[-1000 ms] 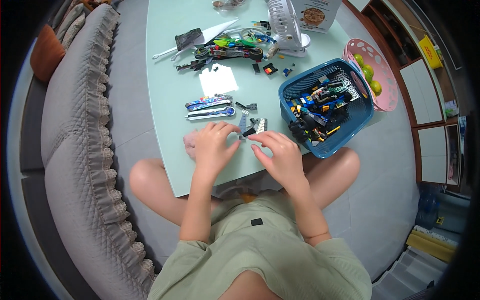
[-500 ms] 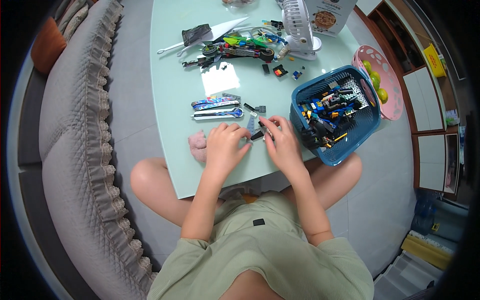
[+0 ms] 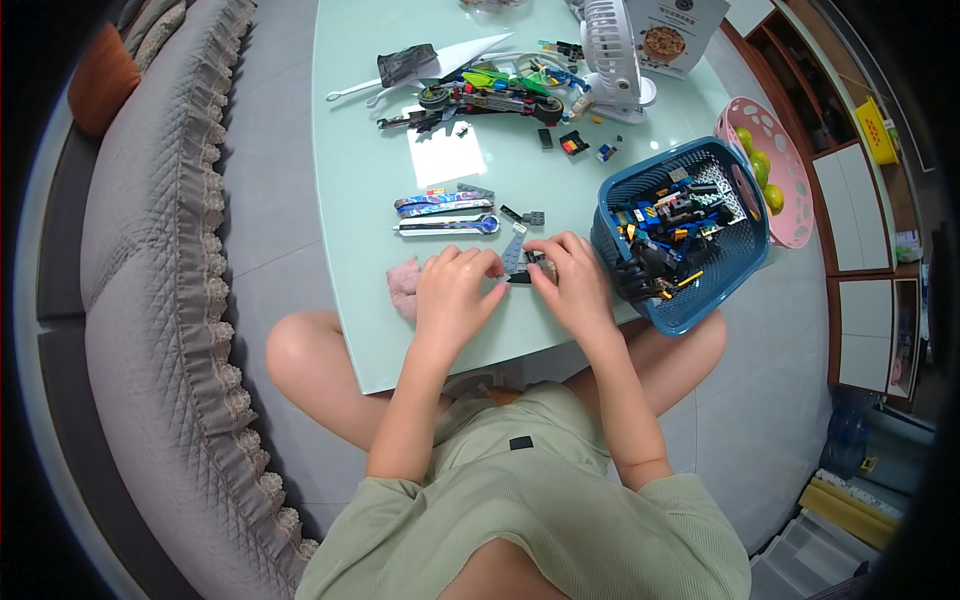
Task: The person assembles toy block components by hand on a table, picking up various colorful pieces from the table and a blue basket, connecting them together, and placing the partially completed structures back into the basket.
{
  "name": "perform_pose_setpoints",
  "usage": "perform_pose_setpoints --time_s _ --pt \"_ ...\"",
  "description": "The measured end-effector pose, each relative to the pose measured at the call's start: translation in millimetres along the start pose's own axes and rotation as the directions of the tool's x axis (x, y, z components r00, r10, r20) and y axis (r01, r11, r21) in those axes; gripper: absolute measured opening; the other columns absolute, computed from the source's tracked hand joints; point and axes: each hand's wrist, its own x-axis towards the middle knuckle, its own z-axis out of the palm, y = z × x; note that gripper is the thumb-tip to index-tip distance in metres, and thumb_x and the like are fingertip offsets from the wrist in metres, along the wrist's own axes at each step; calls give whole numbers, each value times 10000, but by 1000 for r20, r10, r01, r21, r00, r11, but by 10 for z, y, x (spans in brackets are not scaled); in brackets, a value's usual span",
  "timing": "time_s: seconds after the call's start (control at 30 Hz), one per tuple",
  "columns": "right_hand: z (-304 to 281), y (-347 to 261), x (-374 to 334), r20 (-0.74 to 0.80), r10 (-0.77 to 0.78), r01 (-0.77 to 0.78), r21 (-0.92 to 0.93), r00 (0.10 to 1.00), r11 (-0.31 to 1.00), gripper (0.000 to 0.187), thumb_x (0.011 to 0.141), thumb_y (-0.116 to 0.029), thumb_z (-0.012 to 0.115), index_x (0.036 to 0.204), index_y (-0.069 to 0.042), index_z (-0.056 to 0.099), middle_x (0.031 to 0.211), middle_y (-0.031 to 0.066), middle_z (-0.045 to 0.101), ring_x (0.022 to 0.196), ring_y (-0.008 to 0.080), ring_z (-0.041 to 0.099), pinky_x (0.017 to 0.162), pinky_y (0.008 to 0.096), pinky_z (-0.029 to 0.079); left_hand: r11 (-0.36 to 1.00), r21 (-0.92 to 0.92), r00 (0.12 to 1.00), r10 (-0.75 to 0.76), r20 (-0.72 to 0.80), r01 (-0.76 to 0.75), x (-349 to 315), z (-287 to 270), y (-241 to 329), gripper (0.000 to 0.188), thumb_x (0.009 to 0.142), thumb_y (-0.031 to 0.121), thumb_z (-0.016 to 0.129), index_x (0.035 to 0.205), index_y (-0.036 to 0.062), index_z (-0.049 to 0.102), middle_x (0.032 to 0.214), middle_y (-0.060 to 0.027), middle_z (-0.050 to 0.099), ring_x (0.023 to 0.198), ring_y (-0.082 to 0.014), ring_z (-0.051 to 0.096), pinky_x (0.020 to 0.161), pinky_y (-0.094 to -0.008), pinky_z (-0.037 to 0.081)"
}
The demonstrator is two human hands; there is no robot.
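It's a home living rm w/ quilted sofa (image 3: 140, 310) (lace-trimmed), pale tbl (image 3: 350, 190), cabinets (image 3: 850, 210) & fruit basket (image 3: 795, 175).

Small print on pale box (image 3: 677, 36), blurred, no words legible

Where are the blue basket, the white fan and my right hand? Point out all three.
Blue basket (image 3: 728, 268): head view, on the bare inner wall at its right.
White fan (image 3: 608, 55): head view, on the slatted grille.
Right hand (image 3: 580, 288): head view, on the back of the hand.
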Motion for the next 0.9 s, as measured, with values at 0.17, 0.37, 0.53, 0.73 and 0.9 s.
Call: perform_pose_setpoints --time_s 0.17,0.37,0.53,0.73,0.9 --pt "2 -29 -17 -41 4 -4 7 999 1000 237 841 -148 728 1073 -138 685 1029 59 587 1021 271 583 845 394 505 1000 -11 998 -6 -67 5 -39 -26 0 166 718 157 798 846 136 694 834 25 700 818 -222 611 754 -371 462" --pt "-50 -145 -41 -90 -28 32 38 996 999 232 826 -148 743 1051 -130 689 1000 51 648 961 268 622 816 394 518 1000 -19 982 14 -188 -18 -66 -91 40 150 739 175 796 854 142 705 840 47 708 809 -200 603 788 -360 442" --pt "-91 -232 -98 -131 -66 74 55 989 996 227 828 -143 740 1046 -104 691 983 63 704 920 274 657 793 395 530 999 -35 985 -6 -174 0 -104 -150 107 145 738 182 800 848 146 711 832 52 706 794 -187 592 791 -359 439" --pt "-225 -463 -234 -145 -105 120 97 984 988 216 832 -142 735 1043 -105 704 931 53 718 878 255 680 752 385 539 1000 -26 979 -6 -203 0 -165 -237 220 136 742 177 798 850 147 720 835 53 710 791 -185 591 796 -351 426" --pt "-447 -594 -364 -115 -136 146 84 984 986 218 830 -173 743 1038 -114 717 919 43 713 824 233 682 696 373 537 999 -43 977 -1 -212 -8 -178 -330 317 127 754 163 791 861 145 724 851 46 719 823 -191 608 799 -349 427"
